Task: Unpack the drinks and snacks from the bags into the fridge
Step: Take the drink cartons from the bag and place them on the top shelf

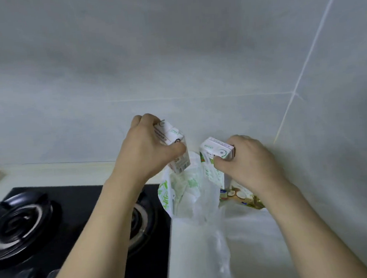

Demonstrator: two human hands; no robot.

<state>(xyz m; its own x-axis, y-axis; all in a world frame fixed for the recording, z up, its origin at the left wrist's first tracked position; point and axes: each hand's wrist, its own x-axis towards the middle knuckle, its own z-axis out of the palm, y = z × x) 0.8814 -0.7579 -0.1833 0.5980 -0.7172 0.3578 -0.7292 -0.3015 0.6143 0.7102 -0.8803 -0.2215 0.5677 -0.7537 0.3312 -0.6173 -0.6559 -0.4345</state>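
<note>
Two bare forearms are seen nearest the camera, reaching forward over the gas hob (43, 224) and the white counter (260, 231). The left hand (144, 150) is curled round a small drink carton (174, 146), which is held clear above the mouth of the white plastic bag (188, 195), long axis tilted, top end up and away from the viewer. The right hand (247, 160) is clamped on a second drink carton (216, 152), whose lower part is still sunk in the bag, long axis near upright. A snack packet (241, 196) is seen lying on the counter just beside the bag, under the right wrist. No fridge is in view. The left carton is judged free to carry; the right one must be lifted upward first.
</note>
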